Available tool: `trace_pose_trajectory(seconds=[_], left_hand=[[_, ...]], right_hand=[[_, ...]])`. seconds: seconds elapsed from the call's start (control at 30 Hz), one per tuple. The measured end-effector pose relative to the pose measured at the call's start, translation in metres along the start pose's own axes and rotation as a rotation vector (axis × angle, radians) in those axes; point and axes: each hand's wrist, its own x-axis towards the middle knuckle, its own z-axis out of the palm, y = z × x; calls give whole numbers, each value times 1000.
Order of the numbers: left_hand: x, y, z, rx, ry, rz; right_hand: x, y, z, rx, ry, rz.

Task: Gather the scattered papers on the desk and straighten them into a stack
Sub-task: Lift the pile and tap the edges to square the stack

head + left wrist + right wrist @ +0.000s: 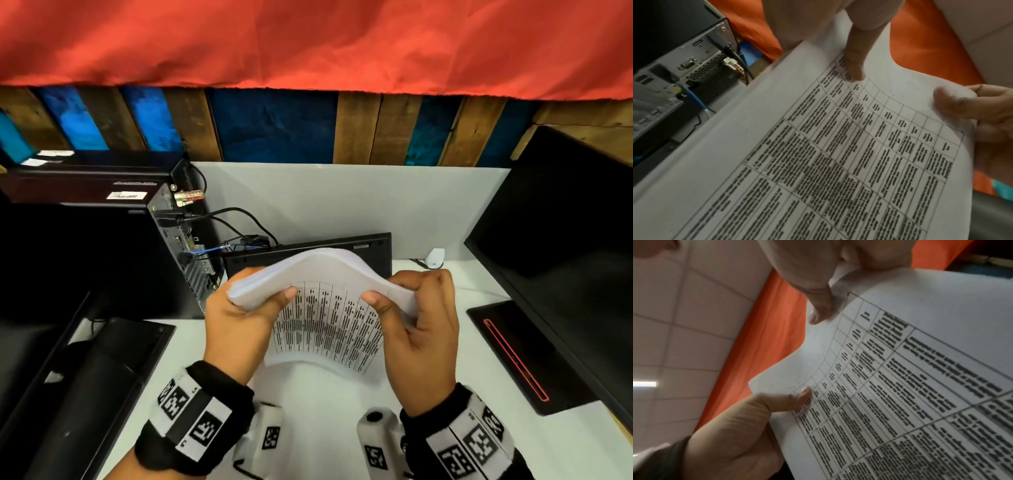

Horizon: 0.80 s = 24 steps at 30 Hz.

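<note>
A stack of white papers (322, 308) is held upright above the white desk (318, 404), near the middle. Its top edge bows into an arch. The near sheet shows a printed table of black text, blurred beyond reading.

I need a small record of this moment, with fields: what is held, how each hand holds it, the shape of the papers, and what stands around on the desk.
held: stack of papers, printed table facing the person
left hand: grips the left end, thumb on top
right hand: grips the right end, thumb on top
shape: bowed upward in the middle, above the desk
around: computer case left, keyboard behind, monitor right
</note>
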Motion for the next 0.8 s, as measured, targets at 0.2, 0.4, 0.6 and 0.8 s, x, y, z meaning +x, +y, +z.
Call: trace_pose_trajectory(seconds=[0.2, 0.4, 0.6, 0.8], left_hand=[[-3, -24, -17, -30, -171, -171], [-15, -68, -17, 16, -235, -462], [-11, -50, -10, -13, -170, -345], [-6, -45, -13, -24, -226, -295]], right_hand=[[-8, 23, -8, 151, -8, 316], [-24, 72, -14, 362, -277, 754], [-27, 54, -3, 345, -139, 619], [-25, 55, -5, 355, -180, 681]])
